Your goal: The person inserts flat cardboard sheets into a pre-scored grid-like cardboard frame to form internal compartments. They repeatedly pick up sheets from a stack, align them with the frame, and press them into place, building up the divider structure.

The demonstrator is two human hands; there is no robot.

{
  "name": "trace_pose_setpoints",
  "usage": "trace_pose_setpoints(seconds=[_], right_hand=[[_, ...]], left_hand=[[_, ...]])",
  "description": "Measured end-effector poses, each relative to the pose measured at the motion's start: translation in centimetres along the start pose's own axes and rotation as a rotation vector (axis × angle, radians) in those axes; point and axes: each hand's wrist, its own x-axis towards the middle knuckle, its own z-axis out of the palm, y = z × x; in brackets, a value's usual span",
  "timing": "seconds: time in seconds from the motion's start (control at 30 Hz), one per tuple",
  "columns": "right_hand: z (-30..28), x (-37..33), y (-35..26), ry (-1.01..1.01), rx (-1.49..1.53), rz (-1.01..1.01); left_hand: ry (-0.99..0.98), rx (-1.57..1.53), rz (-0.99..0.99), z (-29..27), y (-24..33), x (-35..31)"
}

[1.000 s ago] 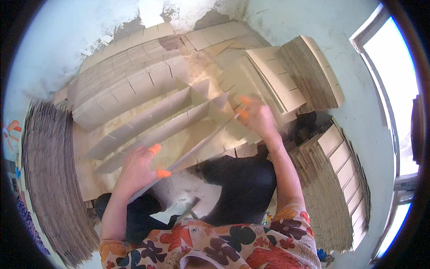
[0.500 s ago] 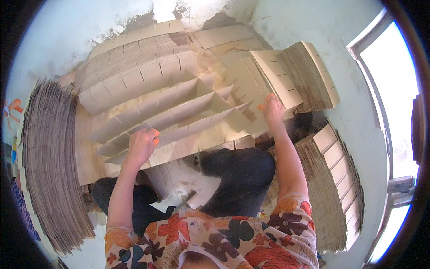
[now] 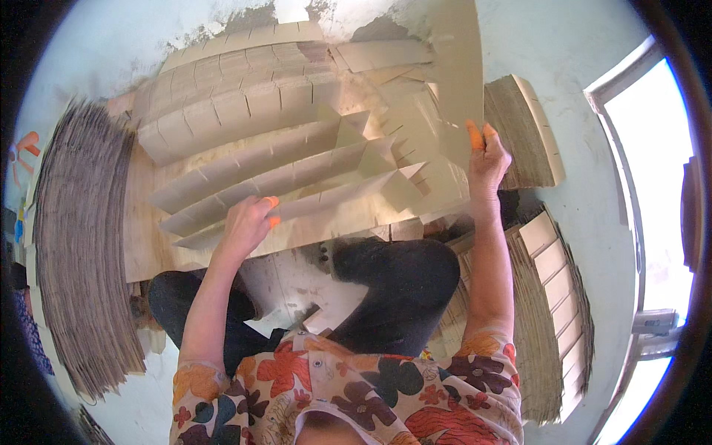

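Three long slotted cardboard strips (image 3: 259, 182) stand on edge in rows, crossed at their right ends by shorter cardboard pieces (image 3: 404, 189). My left hand (image 3: 251, 226) is beside the nearest strip, its orange-covered thumb and finger apart at the strip's top edge. Up on the right, my right hand (image 3: 489, 163) pinches the lower end of a raised cardboard strip (image 3: 460, 67) between orange-covered fingertips. That strip is blurred and points away from me. Behind it, a stack of flat cardboard pieces (image 3: 512, 141) is partly hidden.
Slotted cardboard strips (image 3: 245, 104) are stacked at the back of the wooden board (image 3: 148, 245). A tall cardboard stack (image 3: 81, 252) stands at left, and another (image 3: 530, 326) beside my right leg. A bright window (image 3: 645, 156) is in the right wall.
My right hand has lifted a cardboard strip from the right-hand pile and moved right and up with it. My left hand has moved slightly right and away, its fingertips spreading.
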Motion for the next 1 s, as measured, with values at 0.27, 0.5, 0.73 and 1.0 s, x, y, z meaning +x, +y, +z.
trace_pose_setpoints(seconds=[0.27,0.5,0.73,1.0], right_hand=[[0.8,-0.6,-7.9,-0.56,0.38,-0.142],[3.5,-2.1,-8.0,-0.639,0.312,-0.323],[4.2,-2.6,-8.2,-0.616,0.314,-0.222],[3.6,-2.0,-8.3,-0.659,0.35,-0.202]], left_hand=[[0.022,-0.119,0.003,0.8,-0.1,0.0],[0.03,-0.223,-0.012,0.9,1.0,0.3],[0.032,-0.102,0.018,1.8,1.3,1.1],[0.088,-0.175,0.049,2.5,0.8,1.7]])
